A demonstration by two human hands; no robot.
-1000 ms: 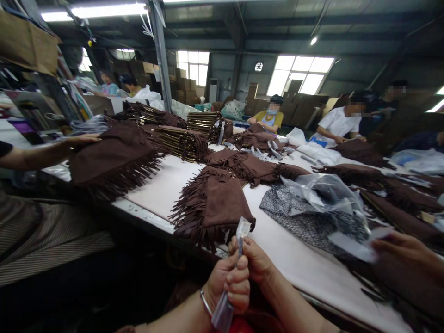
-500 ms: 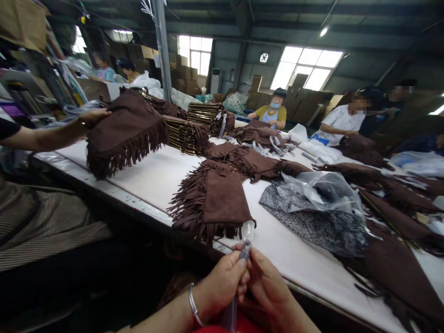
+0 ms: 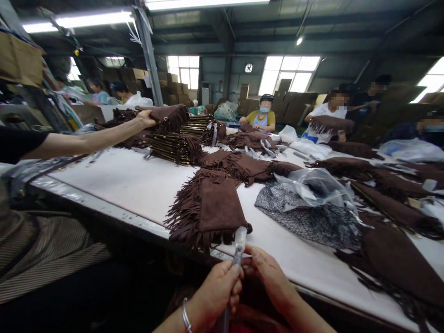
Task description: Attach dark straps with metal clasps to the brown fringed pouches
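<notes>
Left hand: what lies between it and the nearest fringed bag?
The plastic strip, gripped by the left hand, with the table edge behind; the head view shows this.

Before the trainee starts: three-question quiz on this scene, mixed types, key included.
1. What does the left hand grip?
a) gold metal frame
b) narrow clear plastic strip
c) brown cardboard box

2. True or false: the shiny silver bracelet is on the left wrist.

3. Fill in: in the head view, the speckled black-and-white fabric lies to the ____ of the dark brown fringed suede-like piece nearest the hands.

Key: 1 b; 2 true; 3 right.
</notes>
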